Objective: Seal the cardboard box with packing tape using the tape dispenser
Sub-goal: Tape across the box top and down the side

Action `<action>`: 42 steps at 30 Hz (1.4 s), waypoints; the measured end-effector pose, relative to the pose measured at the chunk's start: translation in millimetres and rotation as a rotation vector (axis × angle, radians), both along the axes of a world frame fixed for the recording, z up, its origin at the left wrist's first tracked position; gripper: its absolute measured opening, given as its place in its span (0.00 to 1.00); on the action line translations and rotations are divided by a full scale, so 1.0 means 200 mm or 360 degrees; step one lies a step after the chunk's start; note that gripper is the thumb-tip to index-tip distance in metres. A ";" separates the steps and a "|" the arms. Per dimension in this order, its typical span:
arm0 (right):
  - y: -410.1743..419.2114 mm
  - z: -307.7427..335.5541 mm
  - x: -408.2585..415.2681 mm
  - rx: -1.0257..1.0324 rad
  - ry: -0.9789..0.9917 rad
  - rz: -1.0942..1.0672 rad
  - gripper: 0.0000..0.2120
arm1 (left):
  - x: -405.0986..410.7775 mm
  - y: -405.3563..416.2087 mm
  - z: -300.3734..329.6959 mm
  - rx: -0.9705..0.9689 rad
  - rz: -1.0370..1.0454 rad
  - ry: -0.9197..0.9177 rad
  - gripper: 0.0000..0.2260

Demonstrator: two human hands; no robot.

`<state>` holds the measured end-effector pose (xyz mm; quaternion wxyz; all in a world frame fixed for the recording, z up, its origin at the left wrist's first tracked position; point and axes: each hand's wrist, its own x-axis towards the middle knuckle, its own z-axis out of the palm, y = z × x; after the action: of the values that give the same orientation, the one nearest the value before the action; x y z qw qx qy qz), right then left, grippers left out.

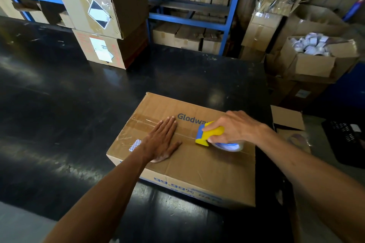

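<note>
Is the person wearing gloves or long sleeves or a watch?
No. Both the left hand and the right hand are bare, with no gloves or rings showing. Both forearms are uncovered as far as the picture reaches, so no sleeves show, and neither wrist has a watch or bracelet.

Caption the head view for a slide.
Left hand flat on the cardboard box; right hand grips the tape dispenser on its seam.

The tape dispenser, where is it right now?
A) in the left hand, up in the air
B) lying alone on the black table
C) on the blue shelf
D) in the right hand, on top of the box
D: the right hand grips the yellow tape dispenser against the cardboard box top, while the left hand lies flat beside it.
</note>
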<state>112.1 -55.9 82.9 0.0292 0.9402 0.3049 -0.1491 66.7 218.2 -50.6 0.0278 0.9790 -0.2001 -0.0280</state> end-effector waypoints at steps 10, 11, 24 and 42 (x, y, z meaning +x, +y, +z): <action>-0.09 -0.05 0.00 0.0007 -0.0021 -0.0046 0.24 | -0.05 -0.28 0.03 0.0008 0.0022 0.0148 0.48; -0.09 -0.04 0.00 0.0003 -0.0020 -0.0042 0.24 | -0.07 -0.37 0.00 -0.0027 -0.0026 0.0136 0.49; -0.12 -0.03 -0.01 0.0066 -0.0001 -0.0046 0.25 | -0.10 -0.52 -0.02 -0.0048 -0.0009 0.0074 0.52; -0.58 -0.01 -0.10 -0.0055 0.0043 -0.0085 0.26 | -0.16 -0.89 0.02 -0.0145 0.0016 0.0221 0.60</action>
<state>93.0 -172.0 80.3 0.0372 0.9452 0.2774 -0.1679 35.4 40.4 -45.9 0.0863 0.9734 -0.1938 -0.0866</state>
